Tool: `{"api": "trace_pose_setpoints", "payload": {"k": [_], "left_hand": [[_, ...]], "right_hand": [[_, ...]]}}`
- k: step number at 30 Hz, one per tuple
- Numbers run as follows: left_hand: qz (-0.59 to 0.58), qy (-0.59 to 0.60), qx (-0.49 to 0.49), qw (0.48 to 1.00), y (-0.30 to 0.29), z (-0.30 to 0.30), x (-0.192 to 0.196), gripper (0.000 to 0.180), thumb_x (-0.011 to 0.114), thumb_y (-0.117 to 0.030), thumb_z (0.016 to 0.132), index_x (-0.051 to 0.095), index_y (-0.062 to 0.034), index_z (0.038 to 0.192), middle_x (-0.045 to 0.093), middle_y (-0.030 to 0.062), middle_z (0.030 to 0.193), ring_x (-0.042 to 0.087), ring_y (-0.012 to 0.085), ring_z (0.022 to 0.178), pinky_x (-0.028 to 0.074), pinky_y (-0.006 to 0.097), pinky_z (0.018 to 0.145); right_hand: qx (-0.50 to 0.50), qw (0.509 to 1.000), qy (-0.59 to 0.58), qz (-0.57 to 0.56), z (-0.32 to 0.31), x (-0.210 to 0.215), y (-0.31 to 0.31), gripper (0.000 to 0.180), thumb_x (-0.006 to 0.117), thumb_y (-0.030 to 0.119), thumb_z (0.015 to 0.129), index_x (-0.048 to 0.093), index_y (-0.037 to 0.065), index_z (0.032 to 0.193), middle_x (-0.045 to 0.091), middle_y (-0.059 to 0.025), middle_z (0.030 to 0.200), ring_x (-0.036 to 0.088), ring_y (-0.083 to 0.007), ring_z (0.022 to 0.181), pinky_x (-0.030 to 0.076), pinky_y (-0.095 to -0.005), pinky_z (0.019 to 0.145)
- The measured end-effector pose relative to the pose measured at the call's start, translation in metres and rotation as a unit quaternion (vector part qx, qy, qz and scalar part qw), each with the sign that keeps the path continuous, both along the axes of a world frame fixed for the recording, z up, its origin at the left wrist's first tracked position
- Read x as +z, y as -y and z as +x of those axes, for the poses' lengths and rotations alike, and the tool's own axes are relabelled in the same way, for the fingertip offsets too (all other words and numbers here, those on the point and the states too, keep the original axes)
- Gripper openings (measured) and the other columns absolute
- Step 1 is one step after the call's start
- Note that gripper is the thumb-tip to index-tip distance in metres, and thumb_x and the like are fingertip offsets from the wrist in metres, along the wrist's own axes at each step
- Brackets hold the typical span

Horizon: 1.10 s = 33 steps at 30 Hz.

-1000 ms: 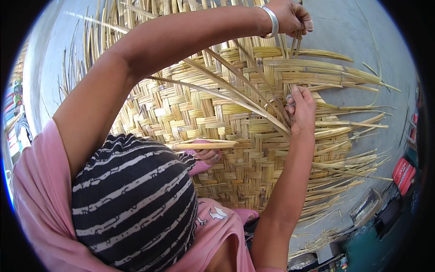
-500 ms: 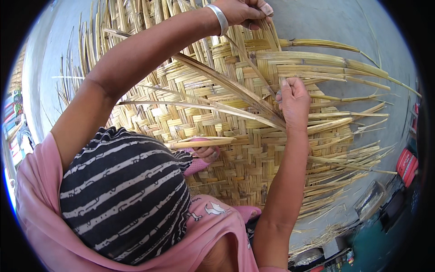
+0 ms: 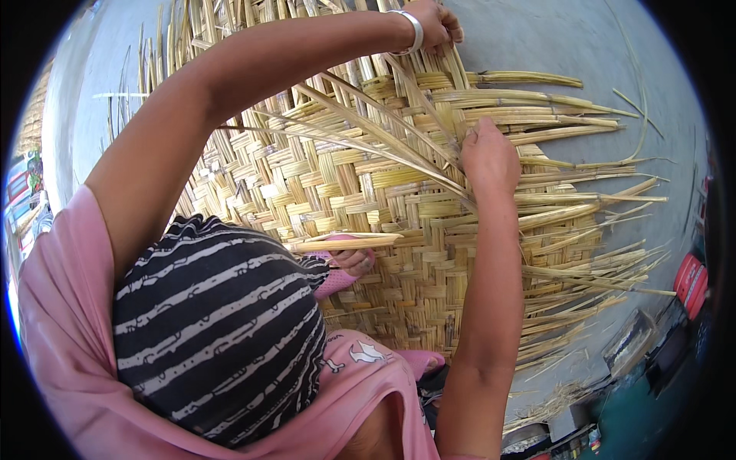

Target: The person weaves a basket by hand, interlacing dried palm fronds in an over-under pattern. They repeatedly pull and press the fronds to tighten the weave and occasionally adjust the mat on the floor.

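A half-woven mat (image 3: 345, 192) of flat yellow-brown reed strips lies under my arms, its loose ends sticking out along the far and right sides. My left hand (image 3: 435, 24), with a silver bangle at the wrist, is at the mat's far edge. Its fingers are closed on upright reed strips. Nearer and to the right, my right hand (image 3: 489, 157) is closed against the weave, back upward; its fingertips are mostly hidden. It grips the lower end of a raised reed strip (image 3: 422, 103). Several other lifted strips (image 3: 368, 134) slant leftward from beside this hand, over the weave.
My foot in a pink sandal (image 3: 354, 261) rests on the mat beside a short bundle of strips (image 3: 345, 242). Grey floor (image 3: 529, 38) surrounds the mat. Toward the right rim are a red object (image 3: 691, 285), a worn block (image 3: 630, 341) and straw scraps (image 3: 563, 395).
My left hand has turned and its fingers have curled downward over the strips. My right hand has rolled back-upward and shifted slightly left and away. The slanting strips have spread apart.
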<state>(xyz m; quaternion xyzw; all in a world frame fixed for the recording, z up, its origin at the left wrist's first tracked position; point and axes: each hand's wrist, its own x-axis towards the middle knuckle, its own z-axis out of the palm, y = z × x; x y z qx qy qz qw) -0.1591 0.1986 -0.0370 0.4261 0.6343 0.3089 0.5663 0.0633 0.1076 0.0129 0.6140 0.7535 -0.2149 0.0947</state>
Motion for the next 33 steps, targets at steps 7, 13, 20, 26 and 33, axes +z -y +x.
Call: {"api": "trace_pose_setpoints", "payload": {"k": [7,13,20,26,33], "left_hand": [[0.059,-0.300,-0.098,0.947,-0.011,0.010,0.000,0.026,0.060,-0.004,0.068,0.071,-0.0121,0.090,0.067,0.0050,0.074,0.064,0.0154,0.061,0.053,0.027,0.056],[-0.040,-0.103,-0.058,0.992,-0.016,0.002,0.012,0.036,0.056,-0.003,0.073,0.063,-0.0044,0.108,0.067,0.0110,0.074,0.065,0.0198,0.058,0.055,0.030,0.053],[-0.123,-0.193,-0.403,0.886,0.008,0.025,0.085,0.050,0.056,-0.034,0.089,0.045,-0.0031,0.128,0.066,0.0161,0.088,0.065,0.0232,0.069,0.053,0.036,0.059],[0.093,-0.235,-0.642,0.724,0.025,0.078,0.126,0.056,0.060,-0.046,0.083,0.054,-0.0031,0.118,0.063,0.0173,0.096,0.060,0.0290,0.092,0.049,0.036,0.077],[0.178,-0.319,-0.696,0.619,0.034,0.114,0.137,0.075,0.068,-0.053,0.069,0.048,-0.0024,0.121,0.057,0.0173,0.107,0.055,0.0311,0.100,0.044,0.040,0.084]], "right_hand": [[0.066,0.995,0.070,0.010,-0.004,0.021,0.006,0.018,0.050,0.024,0.085,0.055,0.011,0.097,0.066,-0.0175,0.081,0.064,-0.0358,0.081,0.049,-0.0486,0.067],[0.081,0.996,0.037,0.017,0.002,0.011,0.004,0.017,0.051,0.025,0.086,0.056,0.010,0.093,0.065,-0.0164,0.080,0.063,-0.0356,0.080,0.048,-0.0465,0.067],[-0.060,0.937,-0.283,-0.198,0.074,0.011,-0.023,0.032,0.051,0.035,0.091,0.059,0.006,0.103,0.063,-0.0059,0.088,0.058,-0.0167,0.081,0.045,-0.0325,0.076],[-0.162,0.844,-0.377,-0.345,0.112,0.030,-0.014,0.038,0.047,0.038,0.094,0.058,0.005,0.111,0.062,-0.0020,0.094,0.056,-0.0094,0.083,0.043,-0.0243,0.075],[-0.208,0.854,-0.353,-0.320,0.145,0.028,0.006,0.046,0.043,0.042,0.095,0.057,0.002,0.114,0.063,-0.0050,0.098,0.057,-0.0119,0.089,0.044,-0.0266,0.081]]}}
